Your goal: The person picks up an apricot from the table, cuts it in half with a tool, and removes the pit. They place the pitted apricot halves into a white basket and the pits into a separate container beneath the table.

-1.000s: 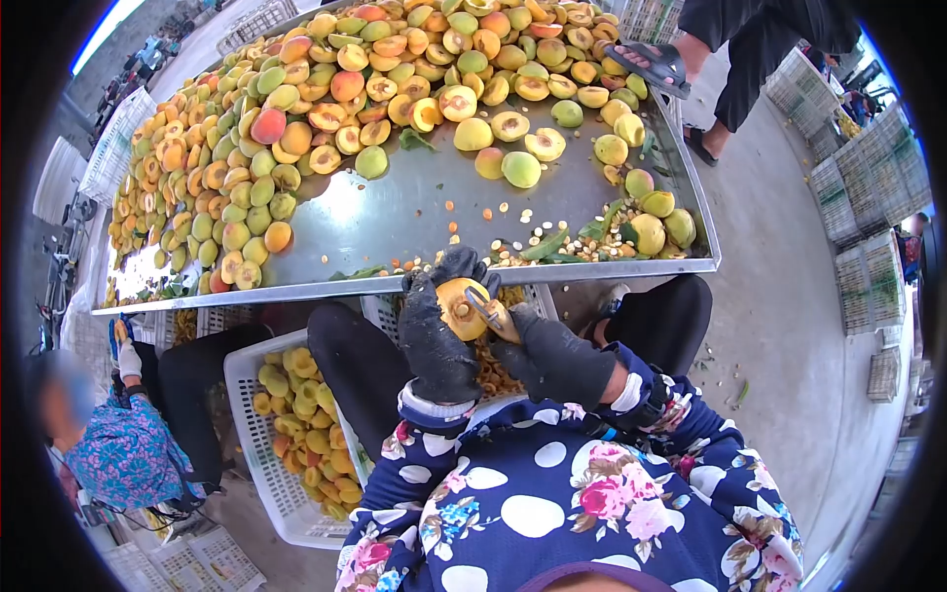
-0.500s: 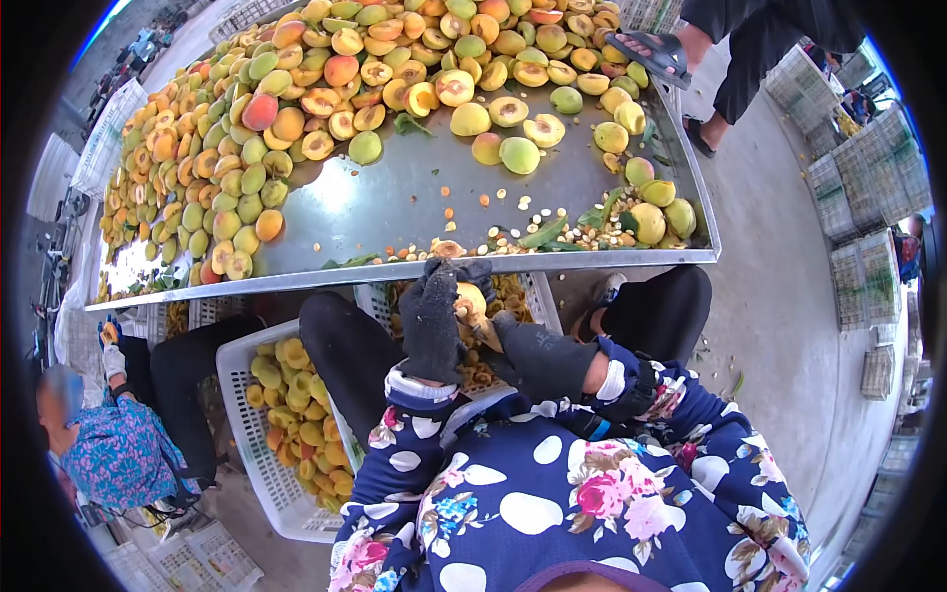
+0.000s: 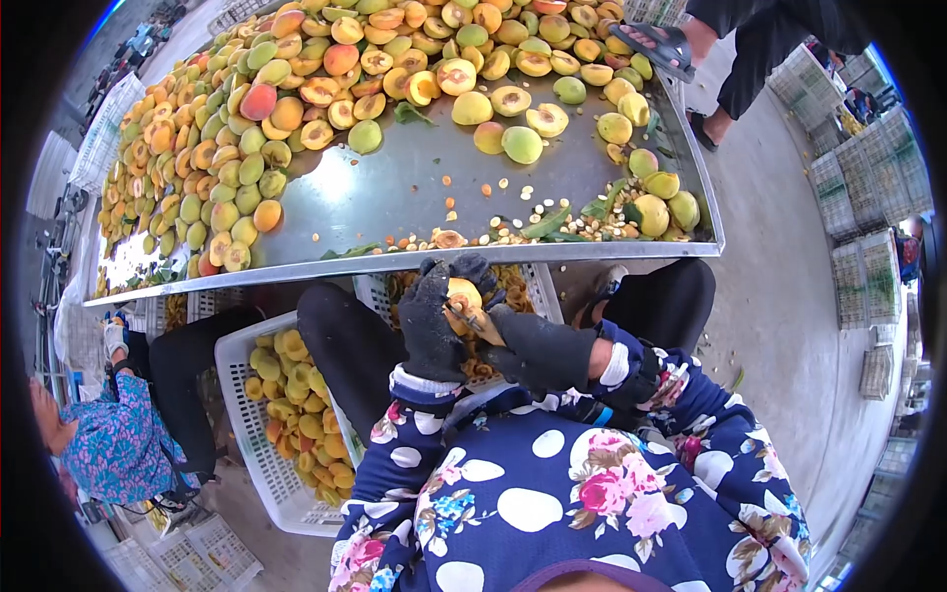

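Observation:
My left hand (image 3: 431, 318), in a dark glove, is closed around a yellow apricot (image 3: 463, 297) just below the front edge of the metal table (image 3: 395, 202). My right hand (image 3: 547, 351), also gloved, is closed with its fingertips against the fruit's lower side. Something small and brownish shows between those fingertips and the apricot, but I cannot make out what it is. Beneath both hands stands a white crate (image 3: 543, 294) with apricot pieces in it. A split apricot half (image 3: 449, 239) lies on the table edge just beyond my left fingers.
Whole and halved apricots (image 3: 335, 79) are heaped across the table's back and left. Loose pits (image 3: 508, 235) and leaves lie along its front edge. A white basket (image 3: 247, 395) of apricot halves stands left of my knee. One person sits at left; another's sandalled foot (image 3: 659, 47) rests on the table corner.
My hands have turned the apricot slightly and shifted a little, showing more of its surface. The view has tilted slightly. The person at left has moved their head and gloved hand.

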### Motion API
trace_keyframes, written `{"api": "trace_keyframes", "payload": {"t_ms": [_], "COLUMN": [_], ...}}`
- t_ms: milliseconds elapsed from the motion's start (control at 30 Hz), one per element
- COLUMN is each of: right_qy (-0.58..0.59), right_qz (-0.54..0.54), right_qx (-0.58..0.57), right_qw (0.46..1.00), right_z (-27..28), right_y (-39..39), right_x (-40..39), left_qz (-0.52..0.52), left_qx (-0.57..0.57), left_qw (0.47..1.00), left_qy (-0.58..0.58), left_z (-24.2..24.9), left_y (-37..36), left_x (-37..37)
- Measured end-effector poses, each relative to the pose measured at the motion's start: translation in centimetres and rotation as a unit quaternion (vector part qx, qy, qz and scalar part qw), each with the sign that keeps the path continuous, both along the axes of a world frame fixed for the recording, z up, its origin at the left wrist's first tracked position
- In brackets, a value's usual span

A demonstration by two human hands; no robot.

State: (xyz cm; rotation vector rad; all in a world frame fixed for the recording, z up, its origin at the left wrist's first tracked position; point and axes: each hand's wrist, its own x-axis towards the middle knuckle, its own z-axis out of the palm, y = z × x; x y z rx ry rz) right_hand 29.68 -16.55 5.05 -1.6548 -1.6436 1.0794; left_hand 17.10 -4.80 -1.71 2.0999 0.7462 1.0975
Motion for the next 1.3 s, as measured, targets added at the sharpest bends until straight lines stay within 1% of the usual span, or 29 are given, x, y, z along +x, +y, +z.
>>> {"api": "trace_keyframes", "payload": {"t_ms": [33,67,100,133,167,200,233,300,433,467,500,533,600,633,700,733,800,833,867,900,933,1000,1033,1100,1133,1167,1200,1233,1300], "right_qy": [0.000,0.092,0.184,0.185,0.282,0.375,0.375,0.426,0.437,0.325,0.206,0.207,0.248,0.248,0.426,0.426,0.445,0.447,0.459,0.470,0.470,0.474,0.473,0.506,0.506,0.497,0.489,0.488,0.510], "right_qz": [-0.002,-0.017,-0.033,-0.035,-0.055,-0.073,-0.074,-0.065,-0.068,-0.057,-0.045,-0.046,-0.061,-0.062,-0.069,-0.069,-0.080,-0.080,-0.082,-0.083,-0.082,-0.094,-0.092,-0.117,-0.117,-0.126,-0.135,-0.135,-0.093], "right_qx": [-0.001,-0.107,-0.210,-0.211,-0.261,-0.308,-0.309,-0.294,-0.304,-0.243,-0.177,-0.178,-0.226,-0.227,-0.300,-0.300,-0.295,-0.296,-0.296,-0.296,-0.297,-0.306,-0.306,-0.317,-0.319,-0.318,-0.316,-0.316,-0.297], "right_qw": [1.000,0.990,0.960,0.959,0.922,0.871,0.871,0.853,0.844,0.912,0.961,0.961,0.940,0.940,0.851,0.851,0.842,0.841,0.834,0.827,0.827,0.820,0.821,0.793,0.793,0.797,0.802,0.802,0.802], "right_z": [0.6,1.9,3.0,3.5,4.0,4.2,4.2,3.9,3.1,2.6,2.3,2.3,2.2,2.2,2.1,2.1,2.2,2.2,2.3,2.4,2.5,2.7,2.8,2.9,2.8,2.6,2.5,2.5,2.3], "right_y": [0.2,0.8,1.1,1.2,1.2,1.2,1.3,1.5,1.2,0.9,0.8,0.8,1.0,1.0,1.2,1.2,1.1,1.1,1.2,1.4,1.5,1.6,1.7,1.8,1.7,1.7,1.8,1.8,1.5], "right_x": [0.0,0.1,0.1,0.0,-0.1,-0.1,-0.1,-0.2,-0.5,-0.6,-0.7,-0.7,-0.8,-0.9,-1.0,-1.1,-1.3,-1.3,-1.1,-1.0,-0.9,-0.9,-1.0,-1.2,-1.3,-1.3,-1.3,-1.2,-0.8], "left_qz": [-0.002,0.001,0.004,0.002,0.021,0.040,0.045,0.039,-0.002,-0.008,-0.015,-0.015,0.005,0.004,0.056,0.055,0.007,0.007,0.007,0.007,0.009,-0.055,-0.054,-0.014,-0.013,-0.067,-0.120,-0.119,-0.210], "left_qx": [-0.001,0.004,0.010,0.009,0.043,0.075,0.065,0.043,0.037,0.037,0.038,0.037,0.032,0.031,0.066,0.066,0.025,0.023,-0.097,-0.216,-0.216,-0.180,-0.179,-0.131,-0.132,-0.262,-0.384,-0.383,-0.494], "left_qw": [1.000,1.000,0.998,0.998,0.999,0.996,0.997,0.998,0.999,0.999,0.999,0.999,0.999,0.999,0.996,0.996,1.000,1.000,0.993,0.970,0.970,0.974,0.974,0.980,0.980,0.939,0.874,0.874,0.768], "left_qy": [0.000,0.031,0.064,0.064,0.026,-0.012,-0.014,-0.014,-0.003,0.001,0.003,0.004,0.036,0.035,0.001,0.002,-0.010,-0.007,-0.059,-0.111,-0.110,-0.128,-0.128,-0.149,-0.149,-0.213,-0.273,-0.273,-0.349], "left_z": [-0.2,-0.6,-1.1,-2.0,-3.0,-3.8,-3.2,-1.8,0.3,0.7,0.8,0.8,0.8,0.4,-0.3,0.0,0.5,-0.3,-1.4,-2.4,-2.0,-1.0,-0.7,-0.3,-0.7,-1.3,-1.8,-1.1,0.8], "left_y": [-0.1,0.1,0.2,0.2,0.2,0.1,0.1,-0.1,-0.2,-0.2,-0.3,-0.4,-0.6,-0.7,-0.8,-0.7,-0.4,-0.4,-0.2,0.0,0.1,0.2,0.1,-0.5,-0.5,-0.3,-0.2,-0.3,-0.5], "left_x": [0.0,-0.1,-0.1,-0.1,0.0,0.0,0.0,0.1,-0.3,-0.3,-0.4,-0.4,-0.1,-0.1,0.0,-0.1,-0.1,0.0,0.3,0.5,0.5,0.5,0.4,0.4,0.5,0.9,1.1,1.1,0.9]}}
